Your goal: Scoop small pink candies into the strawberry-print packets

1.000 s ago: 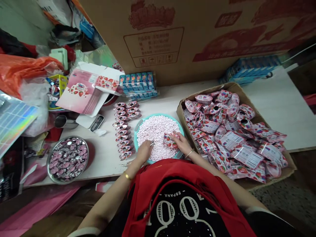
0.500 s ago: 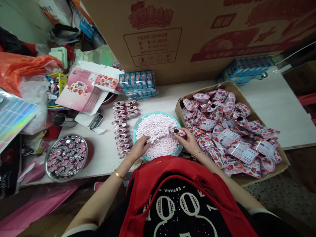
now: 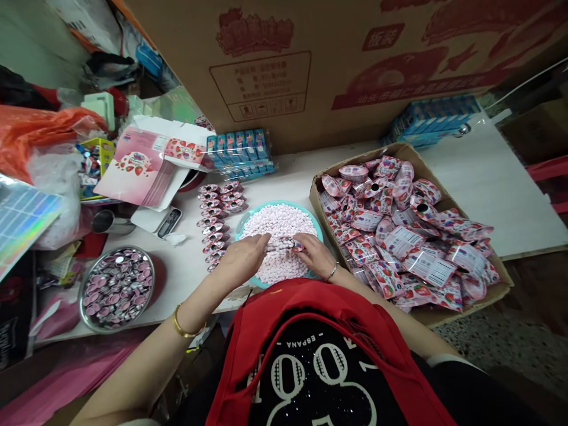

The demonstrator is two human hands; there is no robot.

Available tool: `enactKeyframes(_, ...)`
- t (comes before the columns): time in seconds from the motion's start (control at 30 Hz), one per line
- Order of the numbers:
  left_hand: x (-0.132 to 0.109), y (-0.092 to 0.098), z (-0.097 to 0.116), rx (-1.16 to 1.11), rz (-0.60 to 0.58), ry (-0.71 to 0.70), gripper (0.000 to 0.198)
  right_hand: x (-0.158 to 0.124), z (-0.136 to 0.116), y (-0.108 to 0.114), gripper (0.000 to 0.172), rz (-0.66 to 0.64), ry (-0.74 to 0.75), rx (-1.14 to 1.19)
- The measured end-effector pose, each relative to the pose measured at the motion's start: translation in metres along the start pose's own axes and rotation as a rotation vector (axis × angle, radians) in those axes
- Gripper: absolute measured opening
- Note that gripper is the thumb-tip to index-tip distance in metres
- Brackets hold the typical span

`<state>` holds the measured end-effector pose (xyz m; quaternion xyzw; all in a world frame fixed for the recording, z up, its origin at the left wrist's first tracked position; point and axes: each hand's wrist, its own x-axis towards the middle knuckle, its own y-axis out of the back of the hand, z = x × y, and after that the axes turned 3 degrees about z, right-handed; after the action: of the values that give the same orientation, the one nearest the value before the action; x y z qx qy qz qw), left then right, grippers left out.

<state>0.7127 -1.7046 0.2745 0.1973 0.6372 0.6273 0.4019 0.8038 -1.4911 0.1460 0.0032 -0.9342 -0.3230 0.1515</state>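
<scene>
A teal basin [image 3: 321, 232] full of small pale pink candies [image 3: 279, 220] stands in front of me. Over its right side, my right hand [image 3: 314, 253] grips a small strawberry-print packet [image 3: 290, 243], tilted toward the left with its opening among pale candies. My left hand [image 3: 247, 255] is over the basin's left side, fingers closed together near the packet's left end; whatever they hold is too small to make out. Left of the basin stand rows of similar packets [image 3: 213, 228] with dark round openings.
At the right, a cardboard box [image 3: 481, 241] is heaped with strawberry packets. A metal bowl [image 3: 153, 283] of pink and silver caps sits at the left. Behind are pink printed cards [image 3: 137, 163], blue packs [image 3: 239, 148] and a large carton [image 3: 266, 77].
My right hand has moved left with the packet and tilted it over the candies. My left hand has turned and risen beside it. The whole view has shifted slightly.
</scene>
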Motion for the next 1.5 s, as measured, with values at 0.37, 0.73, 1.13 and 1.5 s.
enactKeyframes(0.37,-0.008,0.006,-0.013,0.065,-0.055,0.125,0.017,-0.005,0.001,0.006,0.037,0.071,-0.096,0.079)
enactKeyframes(0.73,0.027,-0.160,-0.005,-0.500,0.139,0.264,0.026,-0.005,0.001,0.030,0.042,0.238,-0.470,0.250)
enactKeyframes(1.13,-0.006,-0.097,-0.029,-0.682,0.267,0.097,0.022,-0.009,0.000,0.028,0.038,0.193,-0.329,0.121)
enactKeyframes(1.5,0.008,0.007,0.002,-0.032,-0.011,-0.008,0.014,0.000,-0.009,0.008,0.038,0.063,-0.064,0.080)
